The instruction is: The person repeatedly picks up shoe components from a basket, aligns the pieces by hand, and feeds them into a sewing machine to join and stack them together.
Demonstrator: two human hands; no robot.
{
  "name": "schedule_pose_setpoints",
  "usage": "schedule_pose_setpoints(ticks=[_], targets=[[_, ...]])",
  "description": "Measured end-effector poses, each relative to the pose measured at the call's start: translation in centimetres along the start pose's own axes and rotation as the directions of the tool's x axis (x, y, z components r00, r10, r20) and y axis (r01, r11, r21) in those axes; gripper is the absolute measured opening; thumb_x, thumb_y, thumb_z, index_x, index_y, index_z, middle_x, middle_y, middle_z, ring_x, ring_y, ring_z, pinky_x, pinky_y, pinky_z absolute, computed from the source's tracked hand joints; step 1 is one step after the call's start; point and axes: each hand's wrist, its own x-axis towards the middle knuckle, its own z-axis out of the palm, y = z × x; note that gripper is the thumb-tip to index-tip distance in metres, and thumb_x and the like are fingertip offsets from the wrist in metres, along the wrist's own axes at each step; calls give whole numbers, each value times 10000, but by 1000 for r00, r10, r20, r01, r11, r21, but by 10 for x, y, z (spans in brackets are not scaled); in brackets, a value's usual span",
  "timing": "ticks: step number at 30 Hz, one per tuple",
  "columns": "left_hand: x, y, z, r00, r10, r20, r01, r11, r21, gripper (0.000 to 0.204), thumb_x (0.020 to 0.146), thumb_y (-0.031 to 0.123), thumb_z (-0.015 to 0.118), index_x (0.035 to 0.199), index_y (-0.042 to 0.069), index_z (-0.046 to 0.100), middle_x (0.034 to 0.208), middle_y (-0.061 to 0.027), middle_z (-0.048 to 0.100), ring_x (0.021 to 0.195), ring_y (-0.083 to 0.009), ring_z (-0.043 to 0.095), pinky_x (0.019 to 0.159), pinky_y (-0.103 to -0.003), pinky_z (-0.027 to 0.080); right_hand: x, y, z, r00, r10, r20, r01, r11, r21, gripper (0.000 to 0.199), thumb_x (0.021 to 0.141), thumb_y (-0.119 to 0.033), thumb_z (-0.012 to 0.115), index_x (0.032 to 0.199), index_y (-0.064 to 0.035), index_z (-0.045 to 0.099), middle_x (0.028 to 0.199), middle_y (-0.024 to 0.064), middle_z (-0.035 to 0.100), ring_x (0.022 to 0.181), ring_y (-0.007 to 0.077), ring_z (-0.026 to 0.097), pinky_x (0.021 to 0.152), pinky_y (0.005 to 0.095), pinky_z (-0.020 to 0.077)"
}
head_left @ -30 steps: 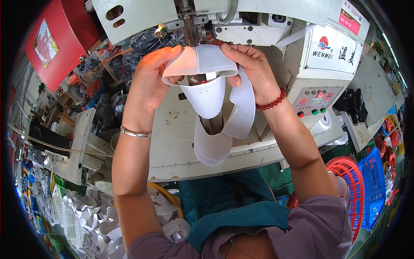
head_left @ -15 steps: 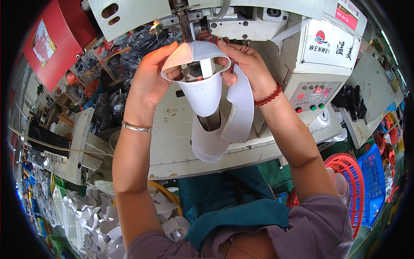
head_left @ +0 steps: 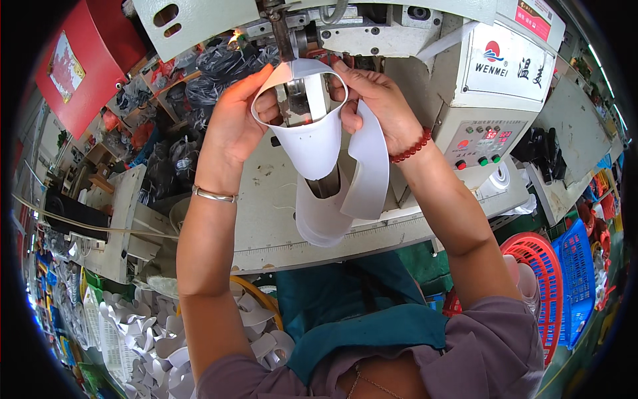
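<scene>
A white shoe upper is stretched between my two hands, its oval opening facing up around a metal post of the machine. My left hand grips the left rim, thumb outside and fingertips curled inside the opening. On the other side, my right hand pinches the far right rim, with its lower fingers bent near the edge. The upper's far edge lies under the machine's vertical metal rod. A curved white flap hangs below my right hand. Nearer to me, another rounded white part hangs around the post's lower end.
The machine's control box with lit digits and buttons stands at right. A pale worktable lies beneath. White cut pieces are heaped at lower left. Red and blue baskets stand at right; black plastic bags lie at far left.
The upper has tilted at the rod: its opening shows wider and less of its far panel is visible. My hands keep their grip and have barely shifted.
</scene>
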Motion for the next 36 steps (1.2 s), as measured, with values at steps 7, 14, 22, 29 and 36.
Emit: schedule_pose_setpoints(ticks=[7, 14, 22, 29, 36], targets=[[-2, -16, -20, 993, 9, -120, -20, 996, -91, 215, 933, 212, 464, 981, 61, 609, 626, 58, 441, 537, -46, 375, 469, -192, 297, -8, 6, 1, 996, 76, -46, -75, 997, 24, 285, 884, -300, 583, 781, -35, 596, 604, 41, 569, 351, 93, 445, 331, 233, 332], [-18, -31, -14, 966, -58, -250, 37, 995, -88, 259, 915, 195, 473, 1092, 31, 568, 1070, -85, 615, 969, -162, 586, 841, -303, 474, -8, 21, -7, 987, 107, -118, -117, 990, -84, 300, 885, -303, 582, 789, -19, 595, 637, 46, 571, 376, 94, 439, 339, 236, 342], [-51, -48, -15, 988, -102, -113, 108, 993, 54, 450, 887, 177, 540, 1289, 18, 415, 999, -66, 624, 900, -138, 608, 746, -283, 516, -33, 43, -13, 962, 170, -215, -220, 947, -235, 353, 922, -334, 508, 867, 7, 579, 592, 21, 528, 402, 86, 449, 347, 205, 355], [-64, -65, 0, 966, -66, -250, 48, 996, -76, 432, 890, 176, 537, 1276, 22, 416, 1021, -68, 613, 907, -135, 609, 747, -297, 527, -47, 58, -21, 961, 192, -198, -224, 962, -155, 391, 906, -374, 525, 731, -26, 562, 577, 21, 513, 405, 104, 456, 385, 238, 381], [-72, -83, -35, 976, -137, -168, 181, 941, 286, 392, 882, 194, 562, 1237, 61, 464, 910, -29, 617, 778, -86, 576, 704, -275, 489, -46, 90, -43, 982, 32, -186, -108, 906, -410, 405, 895, -373, 549, 725, -5, 549, 592, 19, 514, 407, 74, 436, 371, 226, 357]])
